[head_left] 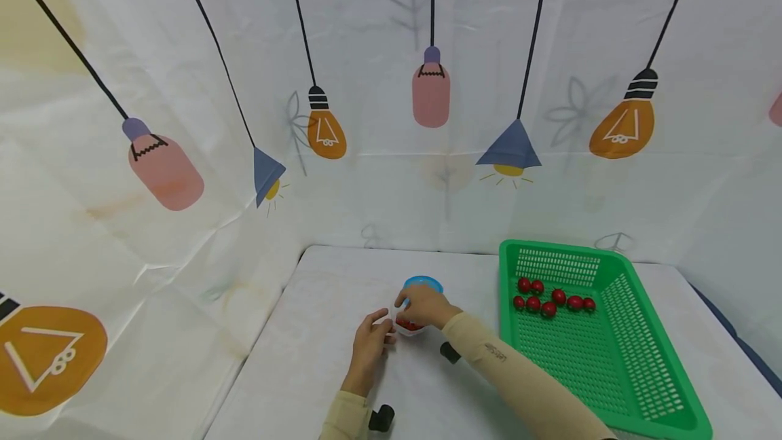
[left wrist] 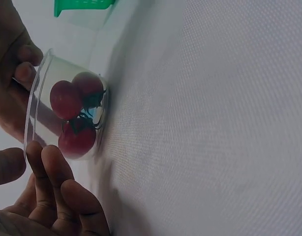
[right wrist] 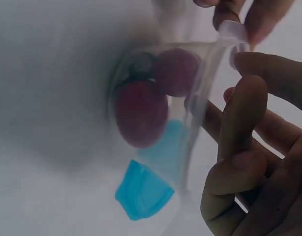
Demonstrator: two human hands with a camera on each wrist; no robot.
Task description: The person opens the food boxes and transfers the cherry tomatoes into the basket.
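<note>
Both hands, left hand and right hand, pinch with curled fingers the small clear plastic cup holding three red cherry tomatoes, left of the green perforated basket where seven remain.

Clear cup w/ 3 tomatoes, fingers on rim.

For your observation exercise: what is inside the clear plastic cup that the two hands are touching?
The clear plastic cup holds three red cherry tomatoes with dark green stems. In the head view the right hand covers most of the cup, and the left hand touches its rim.
</note>
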